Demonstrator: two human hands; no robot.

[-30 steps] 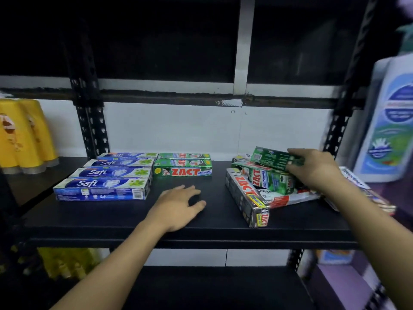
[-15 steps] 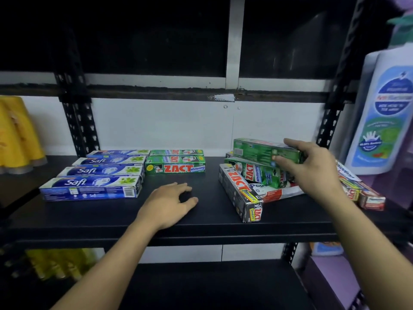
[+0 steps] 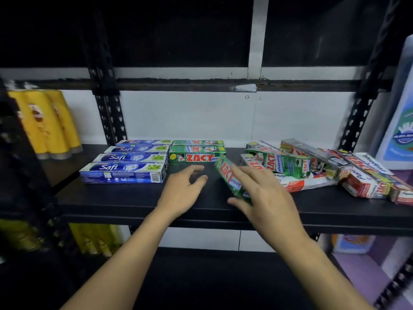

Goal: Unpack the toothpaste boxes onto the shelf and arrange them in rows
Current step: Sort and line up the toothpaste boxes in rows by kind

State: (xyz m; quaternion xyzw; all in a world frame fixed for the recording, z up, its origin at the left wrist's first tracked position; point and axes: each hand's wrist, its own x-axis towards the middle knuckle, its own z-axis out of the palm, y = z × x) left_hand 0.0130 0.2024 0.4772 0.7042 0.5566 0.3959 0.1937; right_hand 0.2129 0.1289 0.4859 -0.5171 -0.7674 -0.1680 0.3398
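On the black shelf (image 3: 116, 198), several blue Safi boxes (image 3: 123, 172) lie in a neat column at the left. Beside them two green Zact boxes (image 3: 196, 154) lie one behind the other. My right hand (image 3: 263, 193) grips a green Zact box (image 3: 228, 174) at a slant, just in front of that green row. My left hand (image 3: 183, 189) rests flat on the shelf to its left, fingers apart, holding nothing. A loose heap of mixed toothpaste boxes (image 3: 312, 168) lies at the right.
Yellow bottles (image 3: 48, 124) stand on the neighbouring shelf at the left. A large white bottle with a blue label (image 3: 400, 121) stands at the far right. Black slotted uprights (image 3: 107, 108) frame the bay. More goods sit on the lower level.
My right hand lifted a green Zact box off the heap at the right and carried it left to the front of the green row. My left hand stayed on the shelf.
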